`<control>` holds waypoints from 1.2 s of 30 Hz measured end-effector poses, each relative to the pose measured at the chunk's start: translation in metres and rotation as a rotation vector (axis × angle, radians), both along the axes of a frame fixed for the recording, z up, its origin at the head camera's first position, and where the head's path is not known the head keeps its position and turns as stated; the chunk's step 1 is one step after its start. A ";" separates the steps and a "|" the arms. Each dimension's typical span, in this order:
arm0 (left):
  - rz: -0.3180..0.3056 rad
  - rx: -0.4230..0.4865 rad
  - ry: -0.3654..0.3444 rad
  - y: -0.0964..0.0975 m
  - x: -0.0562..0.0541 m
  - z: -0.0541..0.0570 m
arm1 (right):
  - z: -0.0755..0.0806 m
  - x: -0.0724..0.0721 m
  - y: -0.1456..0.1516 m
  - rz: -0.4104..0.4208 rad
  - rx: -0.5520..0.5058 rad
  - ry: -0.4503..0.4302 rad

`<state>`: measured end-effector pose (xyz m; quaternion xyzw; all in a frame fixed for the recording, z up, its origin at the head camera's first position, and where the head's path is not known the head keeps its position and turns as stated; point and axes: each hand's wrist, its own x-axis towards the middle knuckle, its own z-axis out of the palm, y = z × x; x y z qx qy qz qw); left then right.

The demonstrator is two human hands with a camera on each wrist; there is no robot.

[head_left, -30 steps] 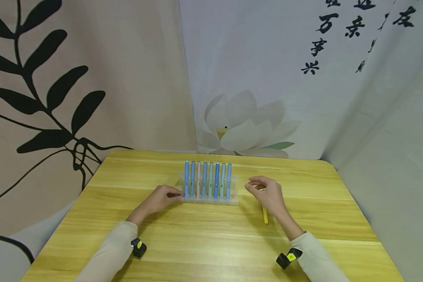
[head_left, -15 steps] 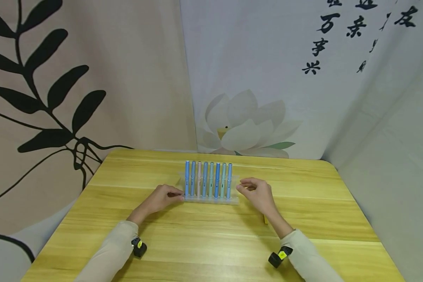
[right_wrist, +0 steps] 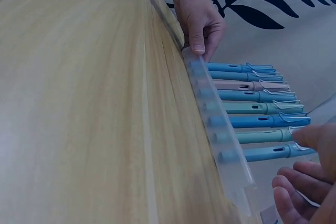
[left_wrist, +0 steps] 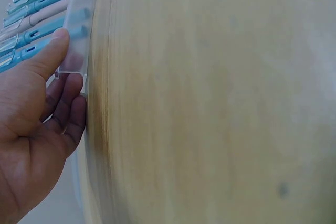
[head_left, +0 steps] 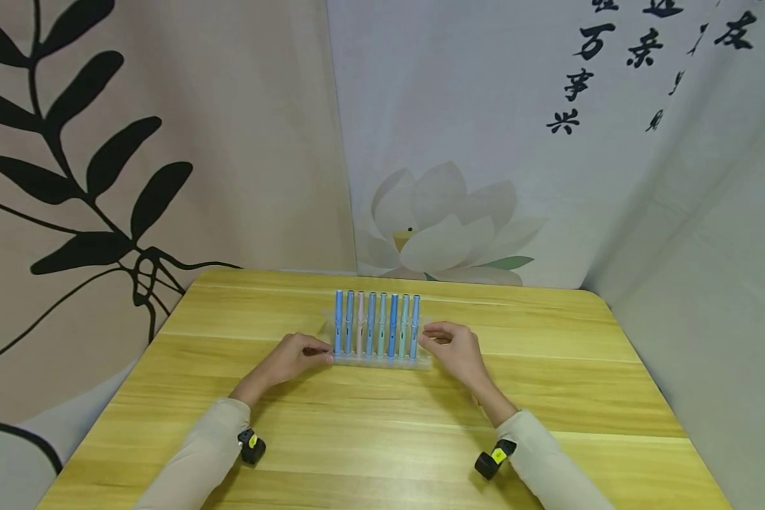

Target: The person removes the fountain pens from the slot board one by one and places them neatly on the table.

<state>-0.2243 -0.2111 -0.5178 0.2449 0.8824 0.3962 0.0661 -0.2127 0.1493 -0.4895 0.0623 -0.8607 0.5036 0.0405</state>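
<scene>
A clear plastic pen rack [head_left: 382,363] stands on the table with a row of upright pens in blue, green and pink. At its left end my left hand [head_left: 293,360] pinches the rack's corner, thumb on the front strip and fingers behind, as the left wrist view shows. My right hand [head_left: 457,350] is at the rack's right end, beside the last blue pen [head_left: 414,327]. Its fingers are loosely bent with nothing between them, and in the right wrist view the thumb [right_wrist: 310,136] overlaps the cap of a green pen [right_wrist: 268,136].
The wooden table [head_left: 357,439] reaches to a fabric backdrop [head_left: 261,177] printed with leaves, a lotus and writing. Another curtain [head_left: 707,283] borders the right side. A yellow pen is almost wholly hidden under my right forearm [head_left: 494,400].
My right hand has moved left to the rack's right end, and its forearm now covers the yellow pen that showed earlier. My left hand and the rack stay put.
</scene>
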 end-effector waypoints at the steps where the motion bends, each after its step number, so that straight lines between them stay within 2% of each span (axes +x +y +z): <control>1: -0.002 -0.003 0.001 0.000 0.000 0.000 | -0.001 -0.001 -0.001 -0.003 -0.001 -0.005; 9: -0.004 -0.006 -0.018 0.001 -0.001 0.001 | -0.006 -0.008 -0.005 -0.014 -0.031 -0.015; 19: -0.007 -0.001 -0.023 0.000 0.000 0.000 | -0.010 -0.016 -0.011 -0.023 -0.018 -0.025; 29: -0.002 0.001 -0.029 0.000 -0.001 0.001 | -0.008 -0.016 -0.013 -0.021 0.028 -0.041; 36: -0.004 0.004 -0.023 -0.001 0.000 0.000 | -0.005 -0.014 -0.014 -0.021 0.016 -0.030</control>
